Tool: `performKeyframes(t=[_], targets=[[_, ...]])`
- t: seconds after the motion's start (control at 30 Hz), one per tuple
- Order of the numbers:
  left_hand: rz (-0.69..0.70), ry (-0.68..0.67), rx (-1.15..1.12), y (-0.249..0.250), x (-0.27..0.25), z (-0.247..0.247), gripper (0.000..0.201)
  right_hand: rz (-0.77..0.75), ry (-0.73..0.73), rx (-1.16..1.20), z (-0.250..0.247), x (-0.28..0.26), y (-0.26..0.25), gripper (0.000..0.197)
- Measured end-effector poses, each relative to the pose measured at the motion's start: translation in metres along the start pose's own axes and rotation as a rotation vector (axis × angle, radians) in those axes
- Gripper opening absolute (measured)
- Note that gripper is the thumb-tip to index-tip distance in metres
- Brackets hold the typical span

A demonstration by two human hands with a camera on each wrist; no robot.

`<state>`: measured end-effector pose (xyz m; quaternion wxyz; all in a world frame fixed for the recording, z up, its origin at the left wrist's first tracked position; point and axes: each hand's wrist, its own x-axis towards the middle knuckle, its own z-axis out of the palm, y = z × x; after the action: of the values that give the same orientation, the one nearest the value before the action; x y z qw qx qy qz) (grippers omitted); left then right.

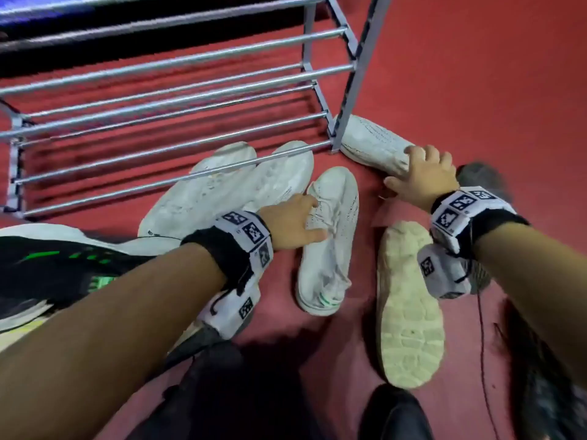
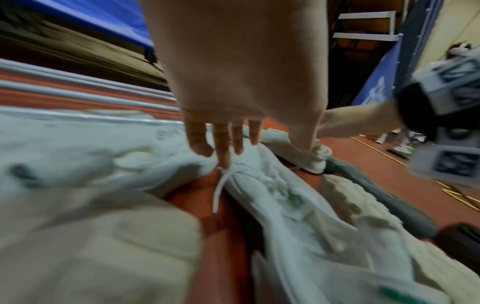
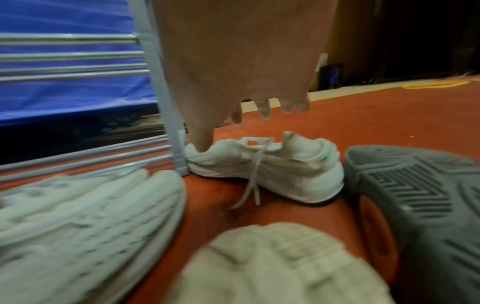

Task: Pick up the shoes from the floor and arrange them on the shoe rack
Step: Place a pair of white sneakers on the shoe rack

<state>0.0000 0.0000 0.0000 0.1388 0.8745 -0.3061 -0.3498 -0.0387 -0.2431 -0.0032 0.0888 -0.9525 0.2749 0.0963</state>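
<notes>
A white sneaker (image 1: 333,268) (image 2: 259,170) with a green heel tab lies upright on the red floor. My left hand (image 1: 313,217) (image 2: 226,152) reaches down onto its laces, fingers straight and touching them. A second white sneaker (image 1: 368,141) (image 3: 285,168) lies on the floor against the foot of the shoe rack's right post (image 1: 349,100) (image 3: 166,102). My right hand (image 1: 406,173) (image 3: 259,115) is spread over this shoe's heel end and holds nothing. The rack's metal bars that show carry no shoes.
Two white shoes (image 1: 203,192) lie sole-up, partly under the rack's lowest bars. Another shoe with a cream sole (image 1: 409,306) lies sole-up near my right wrist. A grey shoe (image 1: 476,176) (image 3: 415,195) is at right, a black-and-green shoe (image 1: 47,268) at left.
</notes>
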Motion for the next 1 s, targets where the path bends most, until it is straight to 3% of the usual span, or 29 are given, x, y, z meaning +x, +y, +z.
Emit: performKeyframes(t=[0.13, 0.27, 0.37, 0.53, 0.63, 0.8, 0.87, 1.0], targets=[[-0.233, -0.078, -0.097, 0.02, 0.018, 0.026, 0.12, 0.152, -0.012, 0.082, 0.008, 0.02, 0.025, 0.086], [-0.42, -0.119, -0.259, 0.039, 0.026, 0.036, 0.13, 0.271, -0.036, 0.281, 0.023, 0.03, 0.034, 0.1], [-0.501, -0.12, -0.187, 0.053, 0.031, 0.046, 0.14, 0.312, -0.058, 0.297, 0.027, 0.034, 0.041, 0.106], [-0.531, 0.057, -0.1, 0.069, 0.035, 0.063, 0.14, 0.279, -0.047, 0.248, 0.031, 0.035, 0.046, 0.102], [-0.479, 0.017, -0.167, 0.061, 0.035, 0.055, 0.138, 0.278, -0.021, 0.282, 0.035, 0.033, 0.047, 0.097], [-0.146, -0.214, -0.033, 0.044, 0.019, 0.02, 0.141, 0.288, 0.006, 0.335, 0.035, 0.032, 0.052, 0.088], [-0.086, -0.262, -0.066, 0.039, 0.014, 0.0, 0.138, 0.295, 0.011, 0.353, 0.034, 0.03, 0.052, 0.087], [-0.09, -0.109, -0.228, 0.036, 0.011, -0.041, 0.133, 0.343, 0.047, 0.388, 0.028, 0.024, 0.045, 0.088]])
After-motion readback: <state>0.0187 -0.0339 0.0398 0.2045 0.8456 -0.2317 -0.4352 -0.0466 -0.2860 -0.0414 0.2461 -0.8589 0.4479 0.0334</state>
